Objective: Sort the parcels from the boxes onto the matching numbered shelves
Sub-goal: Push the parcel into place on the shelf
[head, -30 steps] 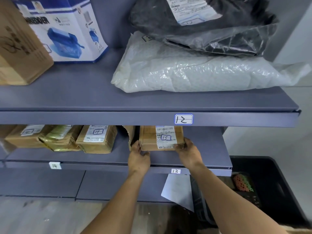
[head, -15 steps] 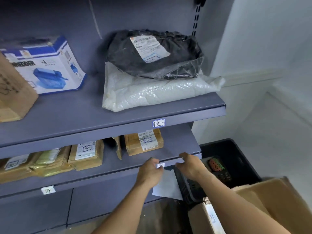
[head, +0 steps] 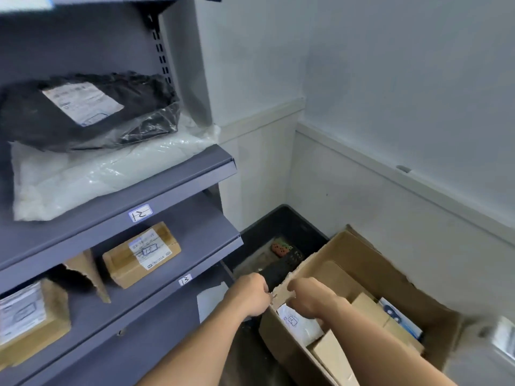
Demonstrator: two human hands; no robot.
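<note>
An open cardboard box (head: 362, 263) stands on the floor at the lower right, holding a white parcel (head: 299, 325) marked 12, brown parcels (head: 367, 307) and a blue-and-white one (head: 401, 320). My right hand (head: 313, 300) reaches into the box, right above the white parcel; its fingertips are hidden. My left hand (head: 248, 296) is curled beside the box's torn rim, with nothing visible in it. A brown parcel marked 13 (head: 142, 253) lies on the shelf labelled 13 (head: 185, 280).
The shelf labelled 12 (head: 140, 213) carries a black bag (head: 83, 110) on a white padded bag (head: 97, 176). Another labelled brown parcel (head: 28, 321) sits at the far left. A black bin (head: 281, 221) stands in the corner behind the box, against white walls.
Both hands let go of the parcel marked 13, left it on its shelf and drew back down to the right. My view swung right to the cardboard box, and my right hand entered it.
</note>
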